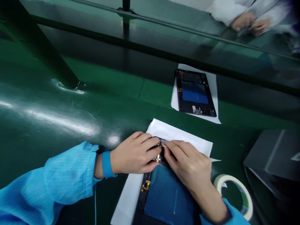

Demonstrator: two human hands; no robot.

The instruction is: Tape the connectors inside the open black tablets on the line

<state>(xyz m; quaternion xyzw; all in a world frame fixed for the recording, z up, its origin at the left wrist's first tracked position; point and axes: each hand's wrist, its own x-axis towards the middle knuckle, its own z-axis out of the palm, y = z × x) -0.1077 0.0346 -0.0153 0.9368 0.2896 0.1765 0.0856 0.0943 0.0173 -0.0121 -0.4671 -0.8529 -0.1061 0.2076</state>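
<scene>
An opened tablet [171, 193] with a dark blue battery panel lies on white paper [126, 200] in front of me. My left hand [133, 153] rests its bent, parted fingers across the tablet's far end, beside a small gold-coloured part [158, 158]. It wears a blue wrist band [107, 164]. Between thumb and index finger, my right hand [189, 162] pinches a small pale strip [163, 143] against the same end of the tablet. The fingertips and palms hide part of the circuitry there.
Further back, a second opened tablet [195, 90] lies on white paper [174, 98]. A roll of cream tape [217, 184] and a dark grey box [274, 156] stand at right. A green post [44, 53] and rail cross the bench; beyond, another person's hands [250, 23] show.
</scene>
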